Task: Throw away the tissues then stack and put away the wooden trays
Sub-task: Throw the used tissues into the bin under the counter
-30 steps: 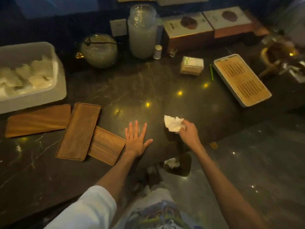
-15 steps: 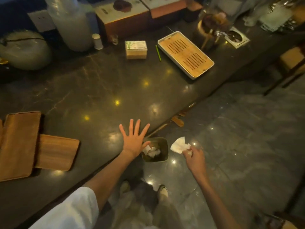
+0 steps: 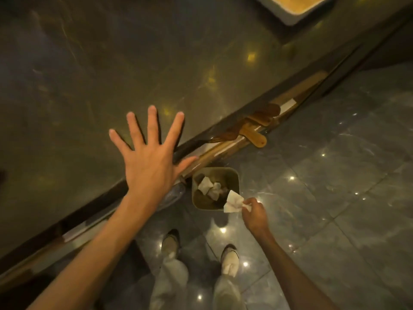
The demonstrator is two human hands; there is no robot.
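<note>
Head view: right hand (image 3: 254,214) pinched on a crumpled white tissue (image 3: 233,202), held over the near rim of the small square bin (image 3: 232,175) on the glossy tiled floor. Left hand (image 3: 148,157) spread flat, empty, on the polished dark stone counter (image 3: 89,63). Tissue step nearly done; next, probably, just release into the bin. Wooden trays out of view.

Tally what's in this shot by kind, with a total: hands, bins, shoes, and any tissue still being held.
Hands: 2, left hand spread on the counter, right hand pinching
Held tissue: 1
Bin: 1, crumpled tissues already inside
Shoes: 2, and
Total: 6
</note>
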